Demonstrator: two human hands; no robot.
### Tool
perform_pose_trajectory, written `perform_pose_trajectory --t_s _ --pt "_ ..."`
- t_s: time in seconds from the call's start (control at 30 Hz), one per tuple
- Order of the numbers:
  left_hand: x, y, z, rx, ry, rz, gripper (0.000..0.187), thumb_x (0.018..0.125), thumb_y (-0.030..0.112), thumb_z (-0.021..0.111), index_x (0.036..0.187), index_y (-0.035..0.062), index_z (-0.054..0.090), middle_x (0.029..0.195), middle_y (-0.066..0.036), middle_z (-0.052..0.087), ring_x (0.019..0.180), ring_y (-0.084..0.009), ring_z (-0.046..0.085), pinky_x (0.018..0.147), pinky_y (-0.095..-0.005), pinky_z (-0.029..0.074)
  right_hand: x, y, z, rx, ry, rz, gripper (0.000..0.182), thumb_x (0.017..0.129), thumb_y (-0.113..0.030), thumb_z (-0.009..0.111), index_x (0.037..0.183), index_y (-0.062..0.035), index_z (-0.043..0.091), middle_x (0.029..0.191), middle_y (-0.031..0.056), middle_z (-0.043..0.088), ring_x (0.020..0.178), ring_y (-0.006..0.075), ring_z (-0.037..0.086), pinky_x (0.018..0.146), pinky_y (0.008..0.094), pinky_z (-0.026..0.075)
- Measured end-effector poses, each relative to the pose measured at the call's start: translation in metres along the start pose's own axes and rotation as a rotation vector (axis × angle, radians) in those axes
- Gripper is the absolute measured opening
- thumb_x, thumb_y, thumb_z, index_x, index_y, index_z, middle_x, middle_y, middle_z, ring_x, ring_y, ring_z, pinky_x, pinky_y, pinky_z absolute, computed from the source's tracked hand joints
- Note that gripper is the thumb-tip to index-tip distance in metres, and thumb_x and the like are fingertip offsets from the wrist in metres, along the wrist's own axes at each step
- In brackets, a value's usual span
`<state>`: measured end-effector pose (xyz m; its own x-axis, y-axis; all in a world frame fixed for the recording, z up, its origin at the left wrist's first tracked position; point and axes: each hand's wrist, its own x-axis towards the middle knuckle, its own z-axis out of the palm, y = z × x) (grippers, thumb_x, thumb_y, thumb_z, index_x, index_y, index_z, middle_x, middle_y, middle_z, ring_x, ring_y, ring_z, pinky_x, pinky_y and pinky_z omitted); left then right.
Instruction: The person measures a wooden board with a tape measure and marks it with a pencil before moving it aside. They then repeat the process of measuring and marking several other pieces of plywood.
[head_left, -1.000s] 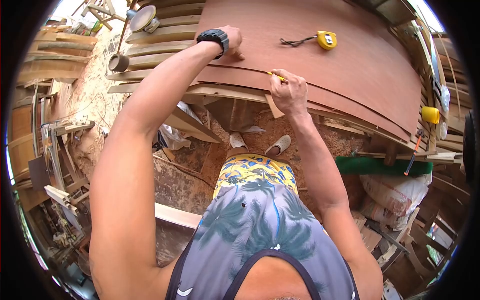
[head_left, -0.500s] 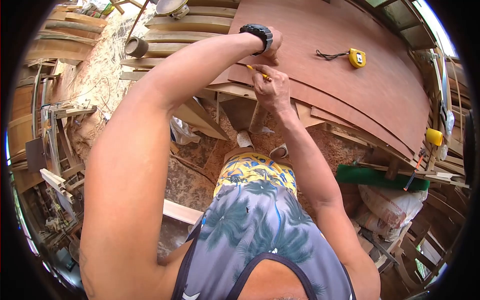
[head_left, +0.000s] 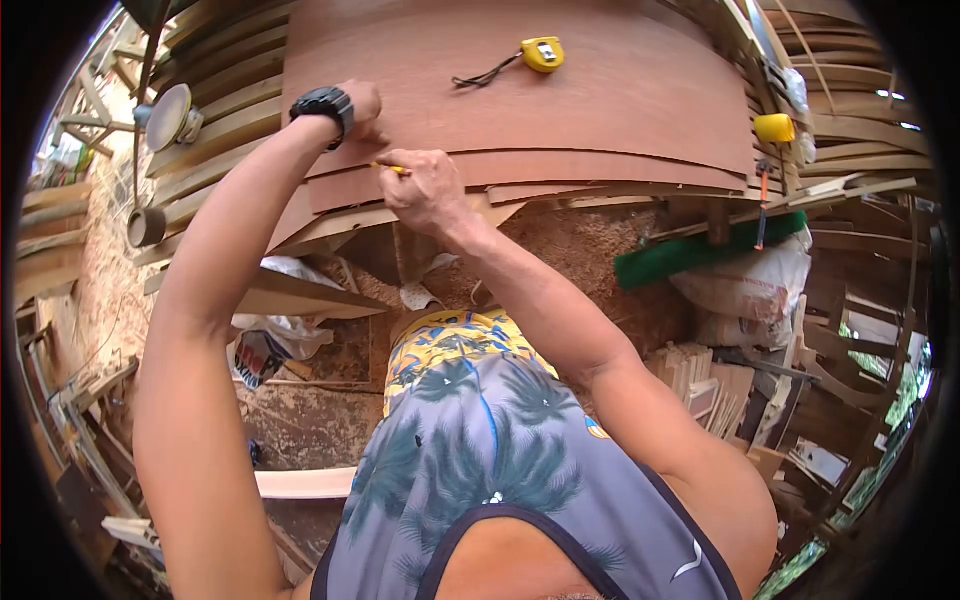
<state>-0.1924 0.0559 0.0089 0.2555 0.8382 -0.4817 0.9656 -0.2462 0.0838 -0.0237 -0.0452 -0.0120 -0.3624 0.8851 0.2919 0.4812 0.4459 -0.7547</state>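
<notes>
My right hand is closed around a yellow pencil, whose tip points left at the front margin of the reddish-brown plywood sheet. Just beyond it, my left hand rests on the plywood, wearing a black wristwatch on the wrist. Its fingers are partly hidden, but one reaches down toward the pencil and nothing shows in its grasp. A narrower plywood strip lies along the sheet's front edge, under my hands. Farther back on the sheet sits a yellow tape measure with a dark strap.
Curved wooden planks lie left of the plywood. At right are a yellow cup-like object, an orange-handled hammer, green material and a white sack. A pointed board juts out near my legs.
The view has swung to the right, so the board, tape measure and hands sit farther left in it. Both hands keep about the same place at the plywood's front edge; the pencil is still held.
</notes>
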Motion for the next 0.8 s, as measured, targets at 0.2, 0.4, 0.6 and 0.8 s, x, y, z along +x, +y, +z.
perform_pose_trajectory --t_s 0.2,0.4,0.6,0.8 --pt "-0.007 0.009 -0.013 -0.058 -0.036 -0.017 0.039 0.074 0.041 0.081 0.084 0.0039 0.073 0.089 -0.016 0.071 0.087 -0.0339 0.067 0.076 -0.0439 0.052 -0.014 0.070 -0.124 -0.033 0.012 0.403 0.028 0.085 -0.014 0.051 0.095 -0.0014 0.075 0.080 0.0144 0.073 0.062 0.0142 0.066 0.055 0.0289 0.054" --pt "-0.005 0.007 -0.011 -0.032 -0.024 0.020 0.036 0.075 0.038 0.081 0.085 0.0046 0.074 0.089 -0.016 0.071 0.087 -0.0336 0.067 0.077 -0.0429 0.052 -0.024 0.134 -0.215 -0.043 0.240 0.569 0.027 0.086 -0.013 0.053 0.093 0.0035 0.073 0.080 0.0123 0.073 0.067 0.0155 0.070 0.063 0.0275 0.057" --pt "-0.007 0.011 -0.013 -0.056 -0.058 -0.074 0.038 0.074 0.039 0.082 0.087 0.0048 0.074 0.094 -0.018 0.071 0.092 -0.0346 0.068 0.081 -0.0418 0.053 -0.033 0.145 -0.220 -0.542 0.144 0.462 0.024 0.086 -0.018 0.053 0.089 -0.0063 0.075 0.079 0.0124 0.073 0.066 0.0198 0.070 0.062 0.0322 0.057" --pt "0.004 0.006 -0.006 -0.060 -0.058 -0.037 0.043 0.072 0.042 0.082 0.090 0.0030 0.074 0.092 -0.020 0.071 0.090 -0.0346 0.068 0.083 -0.0417 0.054 -0.024 0.081 -0.147 -0.293 0.125 0.238 0.025 0.080 -0.015 0.049 0.077 -0.0073 0.073 0.071 0.0171 0.069 0.059 0.0314 0.068 0.057 0.0398 0.057"
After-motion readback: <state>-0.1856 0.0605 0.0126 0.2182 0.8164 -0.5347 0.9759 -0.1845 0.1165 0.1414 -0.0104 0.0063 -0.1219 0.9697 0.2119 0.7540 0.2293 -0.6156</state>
